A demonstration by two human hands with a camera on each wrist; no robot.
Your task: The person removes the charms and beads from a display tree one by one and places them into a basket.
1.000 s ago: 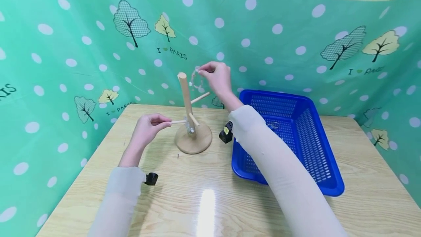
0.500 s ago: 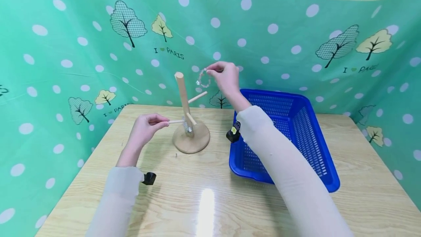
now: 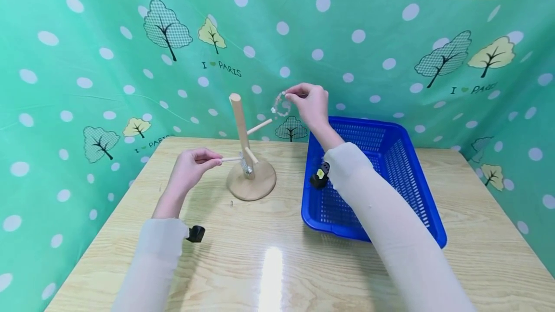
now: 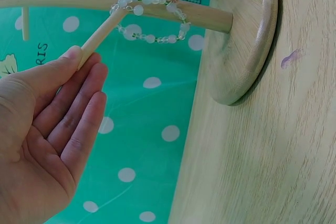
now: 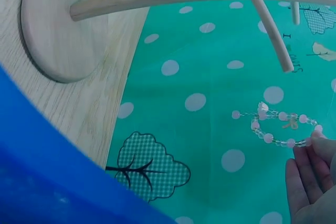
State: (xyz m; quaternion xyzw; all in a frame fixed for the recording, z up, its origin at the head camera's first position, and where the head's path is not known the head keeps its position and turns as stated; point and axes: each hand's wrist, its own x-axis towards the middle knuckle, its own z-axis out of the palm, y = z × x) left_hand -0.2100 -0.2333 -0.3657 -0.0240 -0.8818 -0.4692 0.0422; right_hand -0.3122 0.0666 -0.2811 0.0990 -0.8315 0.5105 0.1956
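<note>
A wooden stand (image 3: pixel 241 124) with a round base (image 3: pixel 260 188) and several thin pegs stands on the table. My left hand (image 3: pixel 191 170) pinches the tip of its left peg (image 4: pixel 102 36) between thumb and index finger. A clear-and-pale bead bracelet (image 4: pixel 150 39) hangs on that peg, close to the post. Up and right of the stand, my right hand (image 3: pixel 313 107) pinches a pink-and-clear bead bracelet (image 5: pixel 283 116) by its edge. It dangles as a loop with a small pale charm, apart from the bare-ended right peg (image 3: pixel 261 126).
A blue plastic basket (image 3: pixel 306 196) stands right of the stand, under my right forearm; its inside is partly hidden by the sleeve. A tiny mark or bit (image 3: pixel 231 203) lies on the wooden table (image 3: pixel 225 264). A green dotted curtain (image 3: pixel 368 61) closes off the back.
My right hand has moved rightward with the pink bracelet, away from the post and to beyond the right peg's tip. The left hand keeps its pinch on the left peg.
</note>
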